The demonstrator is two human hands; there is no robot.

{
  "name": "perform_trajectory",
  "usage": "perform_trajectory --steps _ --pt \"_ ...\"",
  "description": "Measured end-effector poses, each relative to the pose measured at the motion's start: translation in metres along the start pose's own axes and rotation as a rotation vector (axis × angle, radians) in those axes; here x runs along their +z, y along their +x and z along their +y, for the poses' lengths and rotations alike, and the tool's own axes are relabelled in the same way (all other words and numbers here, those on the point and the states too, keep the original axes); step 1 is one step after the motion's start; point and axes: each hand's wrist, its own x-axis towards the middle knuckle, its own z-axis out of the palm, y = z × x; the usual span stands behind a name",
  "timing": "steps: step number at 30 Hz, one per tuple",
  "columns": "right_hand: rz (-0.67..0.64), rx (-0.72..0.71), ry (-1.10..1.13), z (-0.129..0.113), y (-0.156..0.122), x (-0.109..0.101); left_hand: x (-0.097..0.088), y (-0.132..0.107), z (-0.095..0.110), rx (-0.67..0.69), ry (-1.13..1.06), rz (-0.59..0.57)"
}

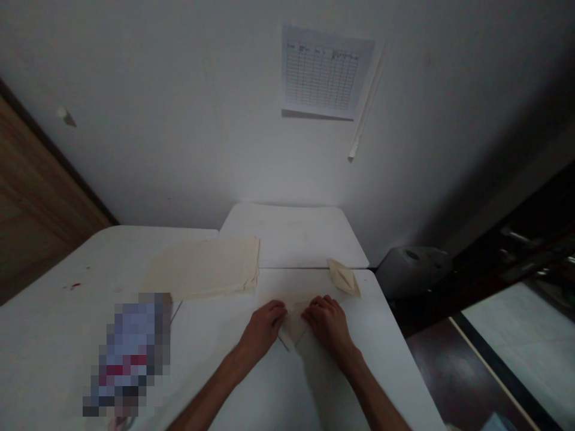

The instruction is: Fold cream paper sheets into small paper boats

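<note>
A cream sheet of paper (294, 326), partly folded with a point toward me, lies on the white table between my hands. My left hand (265, 323) has its fingers closed together on the sheet's left side. On the right side, my right hand (329, 323) presses bent fingers onto the same sheet. Both hands cover parts of the paper, so some of its folds are hidden. A folded paper piece (344, 278), shaped like a diamond, rests just beyond my right hand. To the left is a stack of cream paper sheets (206, 269).
The white table (215, 371) has a raised or separate white panel (294, 233) at the wall. A blurred-out item (130, 347) lies at the left. A printed form (326, 75) hangs on the wall. Past the table's right edge stands a pale plastic container (408, 269).
</note>
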Motion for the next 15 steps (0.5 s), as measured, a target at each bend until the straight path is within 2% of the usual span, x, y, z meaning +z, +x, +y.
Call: perform_trajectory --steps 6,11,15 --pt "-0.057 -0.031 0.053 0.007 0.017 -0.007 -0.017 0.018 -0.005 -0.005 0.058 -0.033" --pt "-0.116 -0.134 0.09 0.009 0.027 -0.017 -0.019 0.024 -0.014 0.051 0.115 -0.014" --pt "-0.185 -0.166 0.091 0.009 0.037 -0.023 -0.021 0.027 -0.016 0.044 0.124 -0.034"
